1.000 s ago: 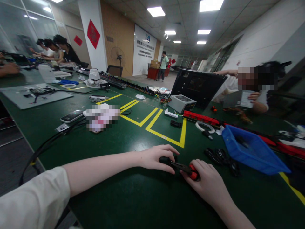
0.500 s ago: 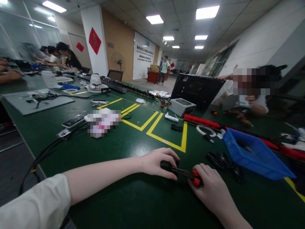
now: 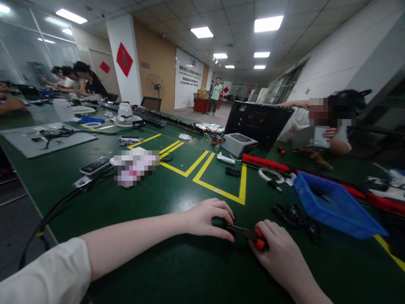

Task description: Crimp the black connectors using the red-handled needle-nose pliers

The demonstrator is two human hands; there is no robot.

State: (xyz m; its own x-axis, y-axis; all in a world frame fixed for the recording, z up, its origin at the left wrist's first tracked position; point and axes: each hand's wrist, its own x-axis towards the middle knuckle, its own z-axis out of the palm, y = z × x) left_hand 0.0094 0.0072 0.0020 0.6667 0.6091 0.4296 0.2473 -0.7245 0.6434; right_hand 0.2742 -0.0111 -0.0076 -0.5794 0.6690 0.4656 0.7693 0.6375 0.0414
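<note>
My left hand [image 3: 207, 217] reaches in from the left, its fingers and thumb curled round a small dark, rounded piece [image 3: 219, 222]. What kind of piece it is I cannot make out. My right hand [image 3: 280, 245] is closed round the red handles of a pair of pliers [image 3: 243, 231]. The metal jaws point left and meet the dark piece at my left fingertips. Whether they grip it or only touch it is not clear. Several black plastic pieces [image 3: 295, 216] lie beyond my right hand, beside a blue tray [image 3: 343, 223].
Yellow tape outlines [image 3: 218, 191] mark the green table [image 3: 152, 261]. Farther back stand a power supply box [image 3: 239, 145] and a black computer case panel [image 3: 256, 122]. A white cable coil [image 3: 271, 175] lies by a red strip [image 3: 265, 162]. A co-worker [image 3: 340, 135] handles a metal box at the right.
The view has tilted and shifted slightly. Both hands keep nearly the same pose, the pliers still against the dark piece.
</note>
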